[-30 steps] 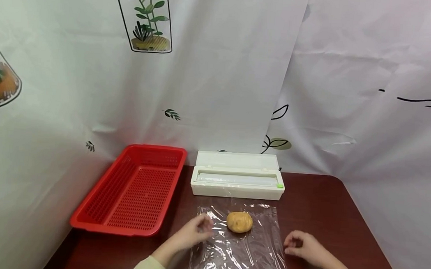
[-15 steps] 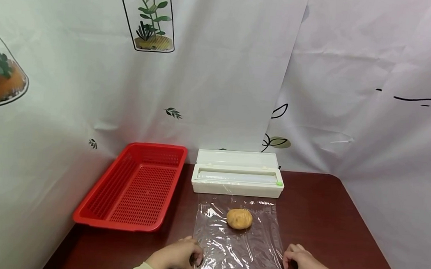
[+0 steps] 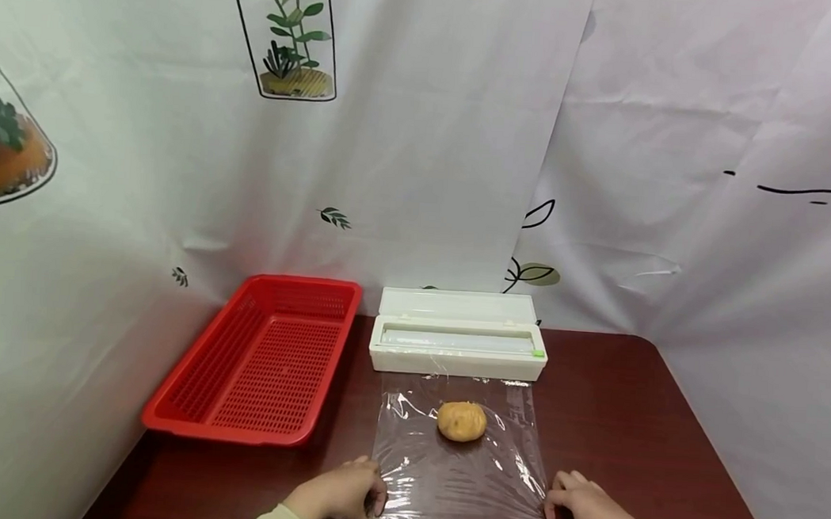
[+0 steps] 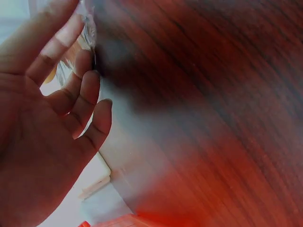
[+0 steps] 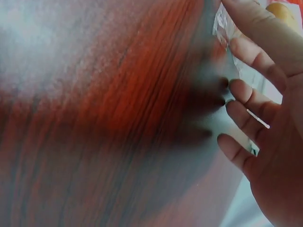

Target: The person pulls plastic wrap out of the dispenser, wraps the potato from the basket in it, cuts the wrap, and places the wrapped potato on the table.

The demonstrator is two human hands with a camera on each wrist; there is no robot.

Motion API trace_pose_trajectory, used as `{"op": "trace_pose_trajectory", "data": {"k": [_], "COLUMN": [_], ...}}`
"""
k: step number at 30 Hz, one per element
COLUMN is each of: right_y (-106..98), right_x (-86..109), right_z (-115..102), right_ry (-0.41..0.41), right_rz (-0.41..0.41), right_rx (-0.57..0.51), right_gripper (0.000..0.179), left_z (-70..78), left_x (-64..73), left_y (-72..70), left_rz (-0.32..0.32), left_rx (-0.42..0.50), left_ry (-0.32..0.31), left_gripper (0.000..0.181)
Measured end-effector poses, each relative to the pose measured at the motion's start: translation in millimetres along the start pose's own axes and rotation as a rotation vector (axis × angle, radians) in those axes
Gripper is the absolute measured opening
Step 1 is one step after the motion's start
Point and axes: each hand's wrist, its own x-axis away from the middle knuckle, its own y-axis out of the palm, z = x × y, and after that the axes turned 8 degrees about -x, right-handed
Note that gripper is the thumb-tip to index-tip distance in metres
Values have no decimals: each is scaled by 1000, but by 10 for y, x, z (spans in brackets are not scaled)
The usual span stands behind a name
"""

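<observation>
labels, brands: none readable | numbers, signs: none readable | wrist views: perhaps too blurred to tell

Free running over the surface (image 3: 620, 415) right of the film (image 3: 445, 472); red basket (image 3: 276, 370) blocks the left, white box (image 3: 457, 365) bars the far end!

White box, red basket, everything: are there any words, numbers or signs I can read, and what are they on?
There are none to read.
The white box, red basket, clear film and potato show no lettering.
The wall cloth has only drawn plants and black lines.
</observation>
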Motion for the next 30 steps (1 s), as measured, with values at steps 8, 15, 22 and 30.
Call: {"op": "trace_pose_trajectory", "data": {"k": [8,15,22,30], "right_y": [-11,-75,-285,-280], "right_x": [-7,-51,-319,-725], "right_z": [7,111,174,329], "right_ry": [-20,-56,179,496], "right_rz": [-2,88,300,538], "right_rx": [-25,-358,-646,-758], "right_gripper": [32,26,11,11], "left_z": [-43,-200,-318,-341], "left_x": [1,-28,-292,-743], "left_y": [-10,-51,-128,-136], "left_rz": [30,113,352,628], "left_rx": [11,306,690,941], "left_ry": [32,41,-203,-485], "left_gripper": [20,16,10,8]}}
